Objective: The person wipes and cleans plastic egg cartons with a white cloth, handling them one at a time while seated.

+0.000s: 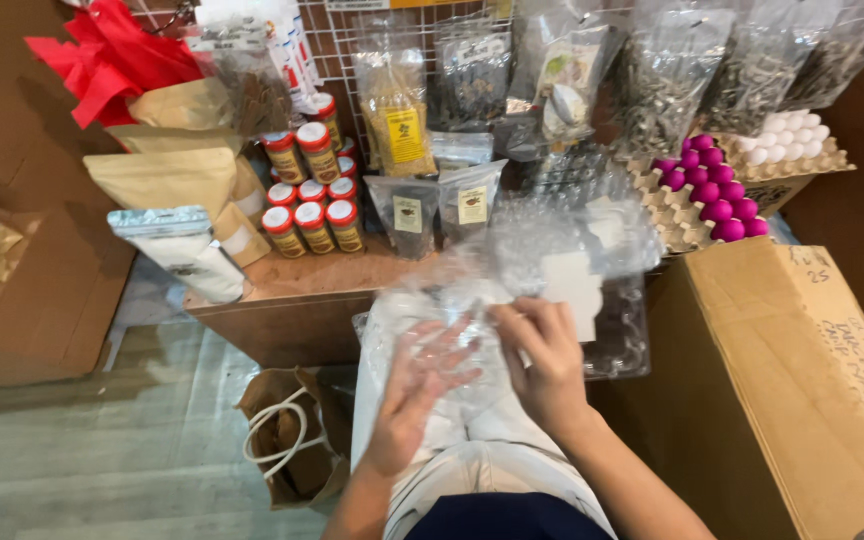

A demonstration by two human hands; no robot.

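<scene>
The person's left hand (414, 392) lay inside or under a clear plastic bag (432, 330), its fingers spread wide, apparently to keep the thin film open. The right hand (544, 362) was just beside it, fingers curled narrow and pinching the upper edge of the same bag, near a white label (572, 285). The bag was held in front of the body, just above the lap, below the edge of a brown table (302, 285). On that table stood small jars with red lids (310, 215) and dark pouches (407, 212) (their contents were too small to tell). Further right, a cardboard tray (674, 215) held magenta eggs (717, 190) and white eggs (782, 135). A paper bag with white handles (287, 440) stood on the floor.
</scene>
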